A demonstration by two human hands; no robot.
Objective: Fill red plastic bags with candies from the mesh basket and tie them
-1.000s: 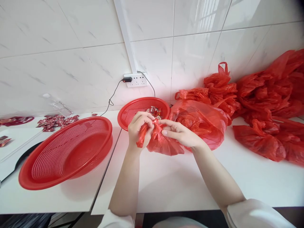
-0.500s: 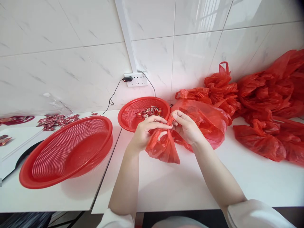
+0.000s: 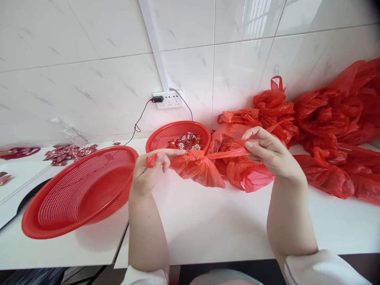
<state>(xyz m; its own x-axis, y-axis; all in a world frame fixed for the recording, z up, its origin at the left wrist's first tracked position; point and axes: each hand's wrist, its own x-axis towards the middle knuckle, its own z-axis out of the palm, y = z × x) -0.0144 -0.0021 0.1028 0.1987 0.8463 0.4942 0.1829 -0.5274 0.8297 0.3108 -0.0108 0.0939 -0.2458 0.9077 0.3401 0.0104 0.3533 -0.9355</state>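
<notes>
A red plastic bag (image 3: 202, 171) hangs between my two hands above the white table, its neck twisted into what looks like a knot. My left hand (image 3: 150, 170) is closed on one end of the bag's top, with a bit of red plastic poking out beside the thumb. Between thumb and fingers, my right hand (image 3: 268, 154) pinches the other end, a handle stretched taut to the right. What lies inside the bag cannot be made out. Behind it stands a small red basket (image 3: 156, 136) holding small wrapped packets (image 3: 190, 141).
A large empty-looking red basket (image 3: 59, 198) stands tilted at left. More packets (image 3: 68, 153) and a clear plastic bottle (image 3: 74, 134) lie behind it. Red bags (image 3: 335, 107) are heaped along the wall at right. A power strip (image 3: 170, 99) with a plugged cable is on the tiled wall.
My hands have moved apart, the left one leftward and the right one rightward. The bag's ends, gathered together before, are now pulled out taut on both sides of its neck.
</notes>
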